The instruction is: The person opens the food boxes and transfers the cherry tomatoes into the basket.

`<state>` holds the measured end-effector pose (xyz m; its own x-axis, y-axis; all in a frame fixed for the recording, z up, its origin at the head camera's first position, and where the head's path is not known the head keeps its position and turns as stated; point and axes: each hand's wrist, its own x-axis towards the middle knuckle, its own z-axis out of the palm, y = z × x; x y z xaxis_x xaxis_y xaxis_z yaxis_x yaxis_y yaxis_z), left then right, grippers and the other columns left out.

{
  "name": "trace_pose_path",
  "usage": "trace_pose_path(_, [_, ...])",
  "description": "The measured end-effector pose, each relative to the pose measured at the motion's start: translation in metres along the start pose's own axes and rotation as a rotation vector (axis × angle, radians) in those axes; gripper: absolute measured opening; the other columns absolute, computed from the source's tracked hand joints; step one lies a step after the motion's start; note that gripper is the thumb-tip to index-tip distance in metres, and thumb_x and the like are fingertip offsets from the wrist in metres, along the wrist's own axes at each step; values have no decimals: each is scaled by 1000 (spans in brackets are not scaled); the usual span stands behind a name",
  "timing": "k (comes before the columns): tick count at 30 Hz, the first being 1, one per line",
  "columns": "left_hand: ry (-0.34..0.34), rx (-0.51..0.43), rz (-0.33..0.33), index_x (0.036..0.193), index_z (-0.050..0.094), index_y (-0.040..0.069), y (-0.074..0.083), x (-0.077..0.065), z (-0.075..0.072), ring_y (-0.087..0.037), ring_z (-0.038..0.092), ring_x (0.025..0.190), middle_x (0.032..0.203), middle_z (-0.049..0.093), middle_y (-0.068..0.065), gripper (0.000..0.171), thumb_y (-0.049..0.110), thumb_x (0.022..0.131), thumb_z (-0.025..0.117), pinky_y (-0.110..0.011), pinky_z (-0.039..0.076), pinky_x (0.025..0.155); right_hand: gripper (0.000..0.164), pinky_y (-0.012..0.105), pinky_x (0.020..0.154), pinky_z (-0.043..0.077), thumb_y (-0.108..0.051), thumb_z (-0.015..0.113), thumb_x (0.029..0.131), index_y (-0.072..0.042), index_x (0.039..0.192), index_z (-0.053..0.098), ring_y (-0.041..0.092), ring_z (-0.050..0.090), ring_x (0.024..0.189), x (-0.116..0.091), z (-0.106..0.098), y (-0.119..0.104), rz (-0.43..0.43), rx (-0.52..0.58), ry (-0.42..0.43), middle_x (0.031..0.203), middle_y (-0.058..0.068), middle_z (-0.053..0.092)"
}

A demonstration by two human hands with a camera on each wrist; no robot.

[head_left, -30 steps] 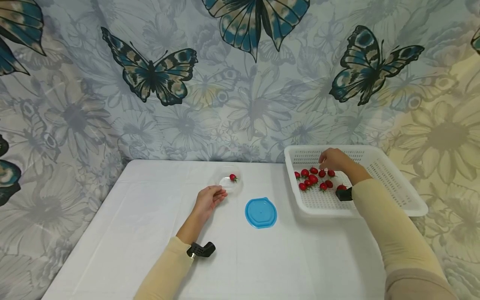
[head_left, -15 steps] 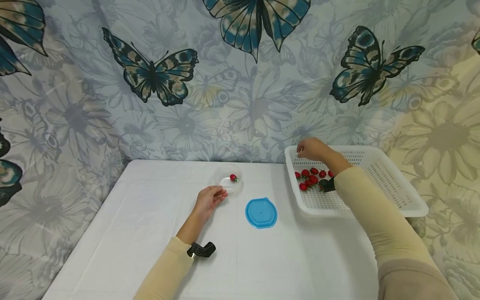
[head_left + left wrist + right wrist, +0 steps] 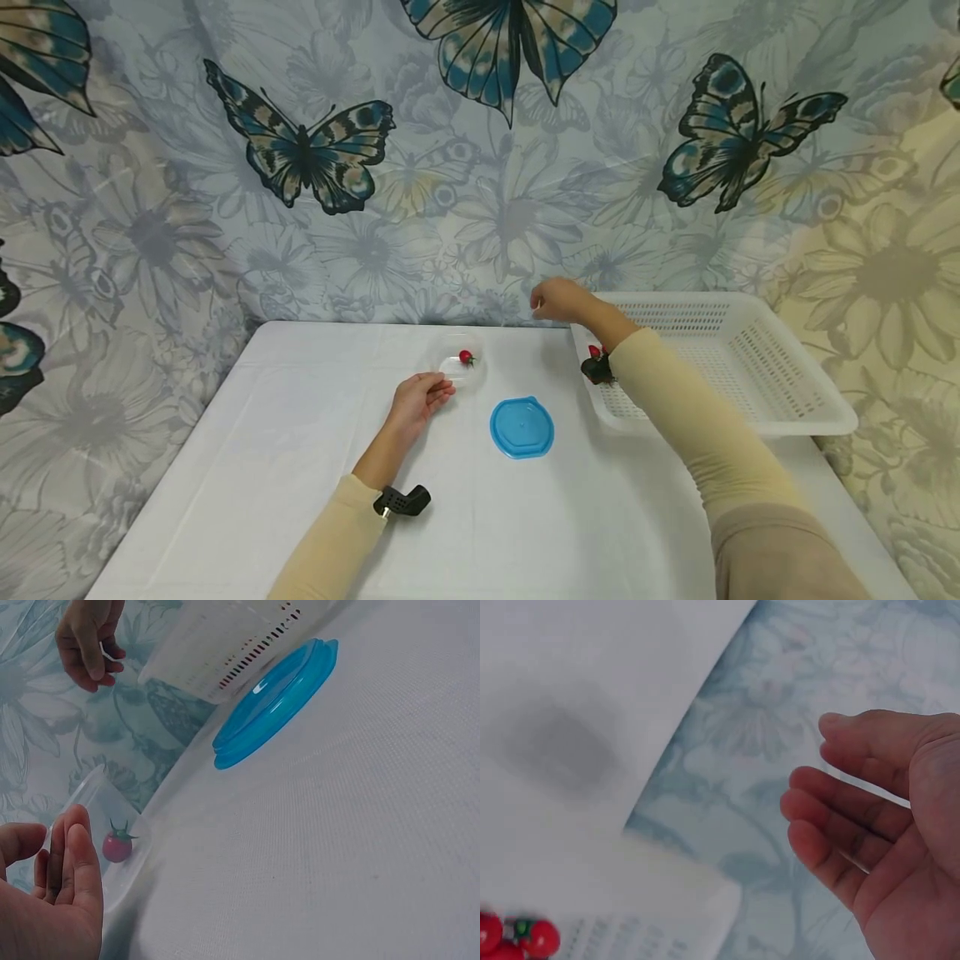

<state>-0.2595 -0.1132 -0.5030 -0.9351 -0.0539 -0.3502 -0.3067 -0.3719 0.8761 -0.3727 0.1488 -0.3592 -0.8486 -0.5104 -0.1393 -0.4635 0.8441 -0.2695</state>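
A small clear plastic container (image 3: 452, 343) stands toward the table's back edge, holding one red cherry tomato (image 3: 467, 357) with a green stem. My left hand (image 3: 417, 402) holds its near rim between thumb and fingers; in the left wrist view the fingers (image 3: 77, 855) partly cover the container (image 3: 105, 795). The right hand (image 3: 558, 300) is in the air beyond the left back corner of a white perforated basket (image 3: 750, 367). Its fingers are loosely curled, and in the right wrist view nothing shows between them. More cherry tomatoes (image 3: 538, 938) lie in the basket, mostly hidden by my right arm in the head view.
A blue lid (image 3: 522, 427) lies on the white-covered table (image 3: 465, 517) between the container and the basket. Behind the table hangs a backdrop cloth (image 3: 517, 217) with butterflies and flowers.
My right hand has moved left from above the tomatoes, past the basket's left edge. The left hand, container and lid have stayed in place.
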Motion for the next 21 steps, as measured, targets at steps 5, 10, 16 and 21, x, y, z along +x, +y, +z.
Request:
trace_pose_path(5, [-2, 3, 1, 105, 55, 0, 1, 1, -1, -9, 69, 73, 78, 68, -1, 12, 9, 97, 56, -18, 57, 69, 21, 41, 81, 54, -14, 63, 88, -1, 103, 70, 27, 64, 90, 15, 7, -23, -45, -41, -11, 101, 13, 70])
trace_pose_path(10, [-6, 0, 11, 104, 55, -1, 1, 2, -2, -9, 69, 72, 78, 68, -1, 12, 8, 97, 56, -18, 57, 68, 21, 39, 81, 54, -15, 62, 90, -2, 106, 70, 26, 64, 91, 28, 17, -42, -36, 4, -34, 104, 13, 70])
trace_pose_path(16, [2, 11, 2, 104, 56, 0, 0, 3, -2, -9, 69, 72, 78, 69, -1, 13, 10, 97, 56, -18, 57, 69, 20, 34, 81, 55, -19, 66, 91, -5, 105, 70, 23, 65, 93, 40, 35, -64, -30, 58, -80, 105, 11, 71])
trace_pose_path(21, [5, 21, -3, 105, 56, -1, 0, 3, -3, -10, 69, 73, 80, 69, -2, 14, 11, 97, 57, -18, 57, 70, 23, 32, 81, 55, -20, 66, 92, -5, 108, 70, 22, 64, 93, 48, 47, -80, -52, 47, -100, 105, 9, 70])
